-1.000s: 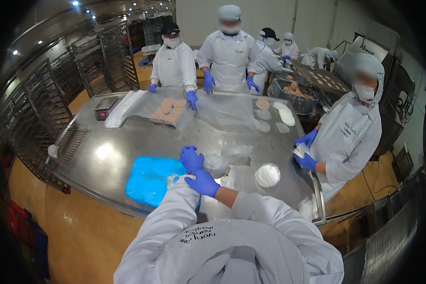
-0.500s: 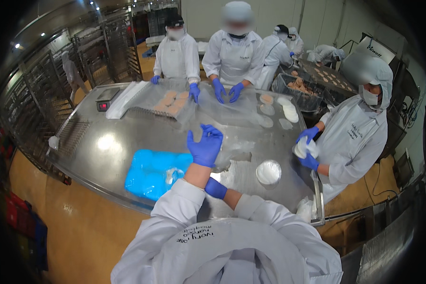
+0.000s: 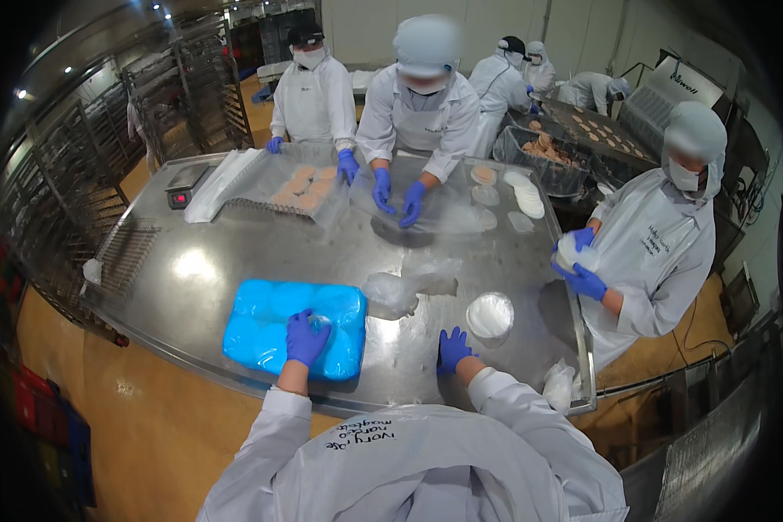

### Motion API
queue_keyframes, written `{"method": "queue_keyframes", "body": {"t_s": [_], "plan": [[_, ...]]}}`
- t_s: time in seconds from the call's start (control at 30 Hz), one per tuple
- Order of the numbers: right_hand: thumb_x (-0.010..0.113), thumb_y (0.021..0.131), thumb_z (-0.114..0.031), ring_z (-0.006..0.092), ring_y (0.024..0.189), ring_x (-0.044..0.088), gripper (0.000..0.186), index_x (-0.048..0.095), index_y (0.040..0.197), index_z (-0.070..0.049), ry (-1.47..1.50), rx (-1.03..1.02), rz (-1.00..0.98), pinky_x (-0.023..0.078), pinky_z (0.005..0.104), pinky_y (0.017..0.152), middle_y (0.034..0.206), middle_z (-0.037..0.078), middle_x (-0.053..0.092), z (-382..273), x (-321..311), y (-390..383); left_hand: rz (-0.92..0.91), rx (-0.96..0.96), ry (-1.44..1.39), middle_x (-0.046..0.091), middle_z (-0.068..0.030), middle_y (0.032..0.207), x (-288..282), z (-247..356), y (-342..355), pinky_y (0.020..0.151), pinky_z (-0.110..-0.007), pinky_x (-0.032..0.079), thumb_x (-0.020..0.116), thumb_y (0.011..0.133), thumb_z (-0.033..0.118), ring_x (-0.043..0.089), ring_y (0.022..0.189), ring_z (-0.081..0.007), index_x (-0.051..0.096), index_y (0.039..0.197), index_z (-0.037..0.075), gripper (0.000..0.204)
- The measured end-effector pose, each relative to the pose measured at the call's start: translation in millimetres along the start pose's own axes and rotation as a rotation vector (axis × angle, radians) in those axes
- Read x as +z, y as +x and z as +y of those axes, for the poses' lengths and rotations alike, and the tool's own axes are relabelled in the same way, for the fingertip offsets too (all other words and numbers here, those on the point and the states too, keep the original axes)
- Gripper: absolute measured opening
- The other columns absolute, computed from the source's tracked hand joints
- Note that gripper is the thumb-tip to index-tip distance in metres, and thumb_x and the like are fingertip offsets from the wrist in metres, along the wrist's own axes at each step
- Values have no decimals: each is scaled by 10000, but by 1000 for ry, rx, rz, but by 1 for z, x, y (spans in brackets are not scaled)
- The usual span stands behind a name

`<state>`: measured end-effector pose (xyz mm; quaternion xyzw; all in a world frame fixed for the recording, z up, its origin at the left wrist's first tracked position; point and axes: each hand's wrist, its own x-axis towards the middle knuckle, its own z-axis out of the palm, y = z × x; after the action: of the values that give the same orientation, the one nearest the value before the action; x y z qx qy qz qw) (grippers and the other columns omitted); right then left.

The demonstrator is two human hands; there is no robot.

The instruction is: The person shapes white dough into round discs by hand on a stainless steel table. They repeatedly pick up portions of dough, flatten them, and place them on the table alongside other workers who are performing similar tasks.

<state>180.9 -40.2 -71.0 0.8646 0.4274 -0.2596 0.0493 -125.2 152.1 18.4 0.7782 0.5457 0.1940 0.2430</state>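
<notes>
A wrapped bright-blue tray pack (image 3: 257, 326) with rounded bulges lies on the metal table (image 3: 204, 287) at the near left. My left hand (image 3: 304, 341), in a blue glove, rests on it with bent fingers and thumb around the loose plastic wrap (image 3: 320, 323) at the torn spot. My right hand (image 3: 453, 351), gloved too, lies on the table with its fingers apart and holds nothing. Just beyond it sits a round white stack of thin discs (image 3: 491, 317). A crumpled clear plastic piece (image 3: 393, 292) lies between the pack and the stack.
Across the table, a co-worker (image 3: 422, 104) bends over clear plastic sheets. Pink patties (image 3: 303, 184) lie on a lined rack at the far left, near a scale (image 3: 185, 184). Another co-worker (image 3: 657, 235) at the right holds white discs. A plastic bag (image 3: 559, 383) sits at the right corner.
My left hand has come down from above the table onto the blue pack. My right hand has moved right, away from my left wrist. More crumpled plastic now shows beside the pack.
</notes>
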Motion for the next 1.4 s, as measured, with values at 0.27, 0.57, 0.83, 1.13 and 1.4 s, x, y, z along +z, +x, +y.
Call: {"method": "queue_keyframes", "body": {"t_s": [0.27, 0.57, 0.83, 1.13, 1.4], "plan": [[669, 795, -135, 490, 1414, 53, 915, 94, 1506, -141, 41, 70, -141, 257, 653, 1056, 1553, 237, -36, -27, -29, -23, 20, 116, 376, 432, -266, 1315, 57, -33, -36, 1063, -510, 285, 640, 791, 444, 362, 1291, -394, 342, 1374, -33, 810], [747, 748, -260, 467, 1407, 125, 1037, 59, 1508, -102, -86, 72, -180, 298, 617, 1054, 1541, 256, 52, -32, -34, -20, -91, 113, 313, 596, -238, 1146, 33, -17, -14, 982, -483, 347, 542, 840, 586, 578, 1066, -372, 525, 1204, -15, 703], [619, 874, -420, 404, 900, 602, 912, 53, 1501, -76, 262, -898, 500, 468, 446, 831, 1040, 254, 592, -159, -221, -53, 36, 73, 363, 637, -202, 1095, 46, -22, -2, 985, -512, 332, 521, 856, 585, 610, 1022, -347, 603, 1086, 8, 626], [640, 829, -485, 271, 689, 662, 928, 165, 1486, -34, 277, -733, 548, 526, 375, 640, 864, 175, 666, -88, -318, -25, 210, 192, 243, 661, -182, 992, 61, -16, -1, 921, -463, 369, 543, 878, 461, 626, 924, -338, 639, 1010, 34, 457], [590, 826, -583, 174, 586, 616, 742, 500, 1343, -58, 179, -558, 39, 495, 304, 520, 705, 85, 637, -41, -343, -166, 300, 146, 297, 667, -194, 935, 70, -36, -3, 918, -448, 373, 532, 872, 488, 629, 887, -342, 652, 957, 26, 485]]}}
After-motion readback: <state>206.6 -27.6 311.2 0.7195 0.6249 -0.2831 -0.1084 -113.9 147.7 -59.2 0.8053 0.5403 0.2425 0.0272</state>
